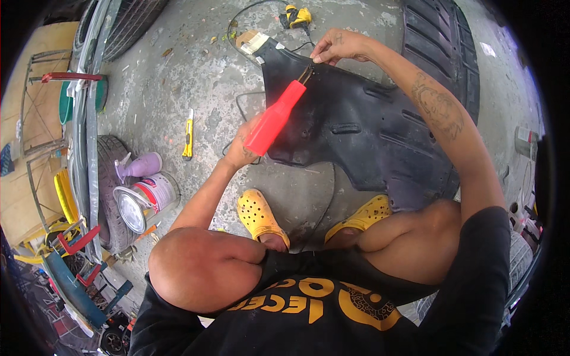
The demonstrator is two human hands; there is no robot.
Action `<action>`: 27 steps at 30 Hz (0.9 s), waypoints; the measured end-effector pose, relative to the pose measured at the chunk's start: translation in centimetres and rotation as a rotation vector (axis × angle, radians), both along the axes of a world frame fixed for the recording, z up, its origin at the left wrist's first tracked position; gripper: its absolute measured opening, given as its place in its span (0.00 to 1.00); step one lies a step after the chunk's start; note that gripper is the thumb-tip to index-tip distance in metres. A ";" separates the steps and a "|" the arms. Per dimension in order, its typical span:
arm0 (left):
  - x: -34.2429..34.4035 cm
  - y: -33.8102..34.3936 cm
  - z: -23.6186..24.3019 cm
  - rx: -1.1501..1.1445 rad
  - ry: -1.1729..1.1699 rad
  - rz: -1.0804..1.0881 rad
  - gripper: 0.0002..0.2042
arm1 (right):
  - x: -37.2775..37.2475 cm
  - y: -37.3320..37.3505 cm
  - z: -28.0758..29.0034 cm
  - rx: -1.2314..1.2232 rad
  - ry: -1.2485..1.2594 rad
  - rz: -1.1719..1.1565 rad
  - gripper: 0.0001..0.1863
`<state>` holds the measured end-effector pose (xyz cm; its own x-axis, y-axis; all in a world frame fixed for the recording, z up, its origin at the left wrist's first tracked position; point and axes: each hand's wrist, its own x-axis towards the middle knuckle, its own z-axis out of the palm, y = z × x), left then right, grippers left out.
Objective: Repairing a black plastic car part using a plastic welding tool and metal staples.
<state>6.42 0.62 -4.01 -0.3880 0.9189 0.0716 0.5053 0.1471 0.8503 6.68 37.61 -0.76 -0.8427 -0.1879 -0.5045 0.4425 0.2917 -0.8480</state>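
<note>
- Down by the yellow clogs [260,215], the person squats on the concrete floor [178,89], with a big black plastic panel [368,130] lying flat just ahead of the toes.
- Just beyond the left clog, the left hand [242,148] is closed around the lower end of a red-handled tool [275,117]; the fingers wrap the handle tight.
- The tool's long axis slants up and to the right, from that hand toward the panel's upper edge, with its metal tip [306,73] at the far end.
- The tip sits at the panel's rim, and looks to be touching it, though the view is too small there to be sure.
- Right beside the tip, the right hand [338,46] comes in from the far side, arm stretched over the panel; its fingertips [317,59] are pinched together at the same rim, perhaps on the edge itself or on something small.
- So the two hands meet at one spot on the edge: the right hand is the nearer to it, the left stays a handle's length back.
- Off to the left, well apart, lie a yellow utility knife [188,135], an open can [144,200] and a purple spray bottle [140,166].
- Farthest out, past the panel, a yellow power tool [295,16] rests on the floor with a thin cable [237,24] looping near it.
</note>
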 end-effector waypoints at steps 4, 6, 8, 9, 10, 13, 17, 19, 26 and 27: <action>0.7 -0.1 0.0 0.022 0.111 0.005 0.17 | 0.0 -0.2 0.0 -0.018 -0.004 -0.003 0.15; 0.9 -0.2 -0.1 0.031 0.061 0.020 0.13 | 0.0 -0.1 0.1 -0.011 -0.005 0.001 0.14; 1.0 -0.4 -0.3 0.062 0.216 0.016 0.13 | -0.1 -0.2 0.0 -0.003 -0.008 0.005 0.14; 1.0 -0.2 -0.2 0.063 0.212 0.015 0.13 | -0.1 -0.2 -0.1 -0.005 -0.012 0.001 0.14; 1.0 0.0 -0.1 0.008 0.183 0.013 0.16 | 0.0 -0.2 -0.3 -0.005 -0.018 -0.004 0.14; 1.0 0.1 0.3 -0.062 0.170 0.027 0.18 | -0.1 -0.1 -0.5 -0.026 -0.019 -0.006 0.14; 0.8 0.1 -0.4 -0.054 0.058 0.089 0.13 | -0.4 -0.3 -0.5 -0.021 -0.009 -0.013 0.13; 1.0 0.6 -0.3 -0.031 0.025 0.107 0.13 | -0.2 -0.2 -0.7 -0.013 -0.011 -0.020 0.13; 0.7 0.0 -0.6 -0.087 -0.034 0.095 0.11 | -0.1 -0.4 -0.6 -0.005 -0.004 -0.006 0.12; 0.8 0.0 -0.6 -0.087 -0.034 0.095 0.11 | -0.1 -0.4 -0.7 -0.012 0.005 -0.005 0.12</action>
